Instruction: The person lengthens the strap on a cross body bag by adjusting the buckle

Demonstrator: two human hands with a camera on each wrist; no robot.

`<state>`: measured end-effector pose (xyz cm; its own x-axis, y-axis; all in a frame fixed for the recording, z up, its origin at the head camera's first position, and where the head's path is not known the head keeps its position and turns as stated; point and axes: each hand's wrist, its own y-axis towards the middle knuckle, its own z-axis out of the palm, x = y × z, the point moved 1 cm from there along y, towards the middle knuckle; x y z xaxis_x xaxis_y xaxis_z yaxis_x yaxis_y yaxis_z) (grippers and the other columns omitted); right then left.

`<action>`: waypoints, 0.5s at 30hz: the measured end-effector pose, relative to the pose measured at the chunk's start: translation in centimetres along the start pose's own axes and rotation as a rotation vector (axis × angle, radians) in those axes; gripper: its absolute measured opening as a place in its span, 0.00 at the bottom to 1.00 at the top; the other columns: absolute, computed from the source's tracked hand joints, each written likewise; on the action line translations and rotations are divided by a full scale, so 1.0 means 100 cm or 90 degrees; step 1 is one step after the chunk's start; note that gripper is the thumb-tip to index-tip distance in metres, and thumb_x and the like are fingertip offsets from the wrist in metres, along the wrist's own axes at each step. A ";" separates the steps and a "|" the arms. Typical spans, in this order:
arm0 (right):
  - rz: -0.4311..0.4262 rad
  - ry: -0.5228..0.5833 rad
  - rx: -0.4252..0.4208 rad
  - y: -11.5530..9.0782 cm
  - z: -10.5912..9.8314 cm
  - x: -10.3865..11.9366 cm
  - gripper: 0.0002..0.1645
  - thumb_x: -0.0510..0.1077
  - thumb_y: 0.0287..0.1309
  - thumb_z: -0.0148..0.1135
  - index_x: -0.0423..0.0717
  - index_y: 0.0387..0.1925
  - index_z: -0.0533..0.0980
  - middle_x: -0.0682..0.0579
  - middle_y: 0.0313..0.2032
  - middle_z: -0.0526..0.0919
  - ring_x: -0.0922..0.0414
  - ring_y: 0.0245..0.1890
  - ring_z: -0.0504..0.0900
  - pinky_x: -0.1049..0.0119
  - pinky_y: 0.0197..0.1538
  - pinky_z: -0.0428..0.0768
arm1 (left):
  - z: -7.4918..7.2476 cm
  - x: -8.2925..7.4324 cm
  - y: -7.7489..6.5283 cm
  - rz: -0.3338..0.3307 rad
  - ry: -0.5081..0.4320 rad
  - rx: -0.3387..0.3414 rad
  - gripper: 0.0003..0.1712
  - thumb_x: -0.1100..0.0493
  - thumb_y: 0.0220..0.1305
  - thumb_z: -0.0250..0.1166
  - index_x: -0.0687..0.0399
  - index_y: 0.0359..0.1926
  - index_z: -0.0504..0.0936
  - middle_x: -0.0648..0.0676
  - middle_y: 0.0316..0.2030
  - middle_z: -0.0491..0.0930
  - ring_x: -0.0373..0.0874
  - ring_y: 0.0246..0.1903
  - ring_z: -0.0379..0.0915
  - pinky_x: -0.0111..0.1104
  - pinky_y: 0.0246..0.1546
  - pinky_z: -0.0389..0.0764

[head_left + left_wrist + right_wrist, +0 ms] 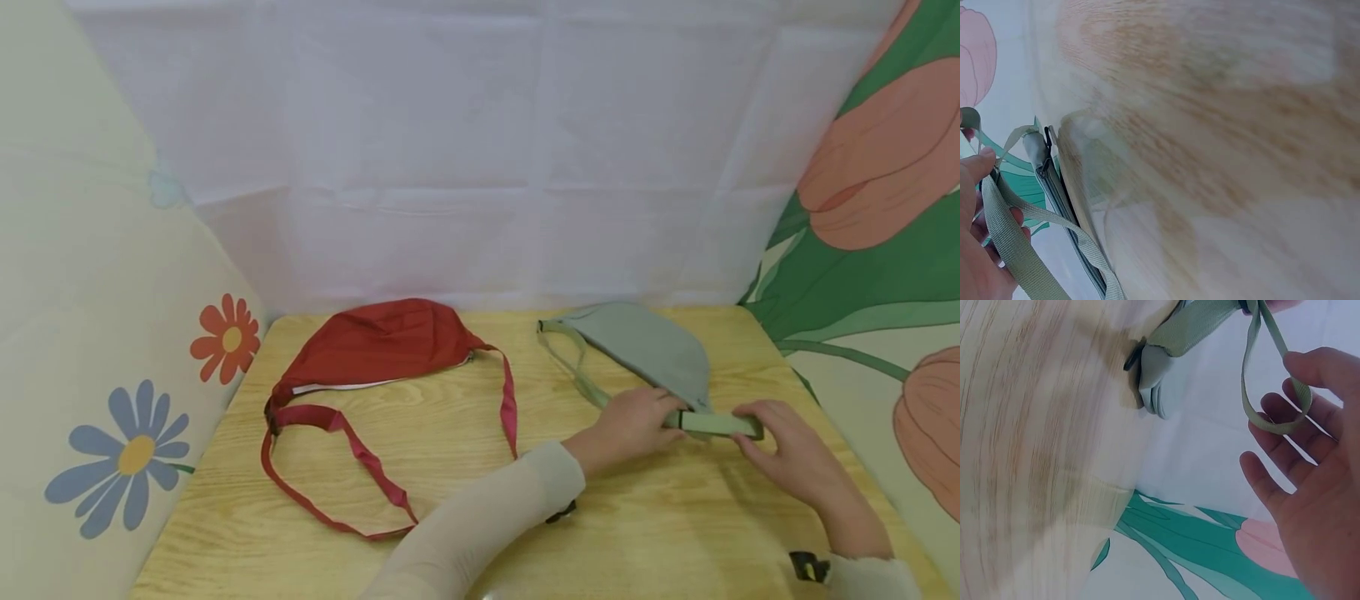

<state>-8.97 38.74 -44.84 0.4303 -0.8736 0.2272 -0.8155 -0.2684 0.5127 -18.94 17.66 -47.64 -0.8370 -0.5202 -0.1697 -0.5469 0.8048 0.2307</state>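
A grey-green waist bag [645,346] lies on the right side of the table, its pale green strap [712,424] raised at the near end. My left hand [628,427] pinches the strap beside a dark slider [680,419]. In the left wrist view, the left thumb and fingers [985,164] close on the webbing, and a strap length [1019,244] hangs past them. The right hand [787,454] holds the far end of the strap loop. From the right wrist view, this loop [1272,428] passes between the right thumb and fingers [1319,365].
A red waist bag [390,342] lies at the left on the wood-grain table [600,533], its red strap [337,527] looped toward the front. A white sheet [412,167] rises behind the table. Flower-printed panels stand at both sides.
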 end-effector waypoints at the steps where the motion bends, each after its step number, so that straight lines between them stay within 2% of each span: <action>1: 0.003 0.002 0.001 0.000 -0.001 -0.001 0.28 0.26 0.37 0.78 0.41 0.44 0.80 0.49 0.41 0.82 0.55 0.43 0.75 0.72 0.48 0.68 | -0.001 0.000 0.000 0.001 0.002 0.000 0.24 0.38 0.69 0.64 0.37 0.61 0.80 0.38 0.53 0.81 0.30 0.48 0.77 0.20 0.45 0.77; 10: 0.023 0.005 -0.016 -0.007 -0.006 -0.008 0.25 0.28 0.40 0.78 0.42 0.44 0.81 0.46 0.41 0.83 0.58 0.45 0.74 0.80 0.51 0.63 | -0.004 0.002 -0.001 0.003 0.029 0.003 0.25 0.37 0.70 0.60 0.39 0.63 0.80 0.39 0.55 0.81 0.31 0.50 0.78 0.21 0.47 0.78; 13: 0.017 0.008 -0.022 -0.008 -0.008 -0.010 0.25 0.28 0.40 0.78 0.41 0.44 0.81 0.46 0.41 0.83 0.60 0.46 0.73 0.81 0.52 0.63 | -0.004 0.003 -0.002 0.001 0.039 0.005 0.26 0.36 0.71 0.59 0.38 0.63 0.79 0.38 0.55 0.81 0.30 0.50 0.78 0.22 0.48 0.78; 15: 0.017 0.010 -0.019 -0.007 -0.009 -0.009 0.24 0.27 0.40 0.77 0.41 0.43 0.81 0.45 0.41 0.83 0.59 0.45 0.74 0.79 0.52 0.64 | -0.005 0.003 -0.002 -0.001 0.044 0.009 0.26 0.35 0.70 0.59 0.38 0.63 0.79 0.38 0.55 0.81 0.30 0.50 0.78 0.22 0.48 0.78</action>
<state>-8.44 40.06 -44.68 0.4142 -0.8742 0.2536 -0.8154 -0.2326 0.5301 -19.11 17.23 -47.24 -0.8354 -0.5397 -0.1040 -0.5487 0.8076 0.2161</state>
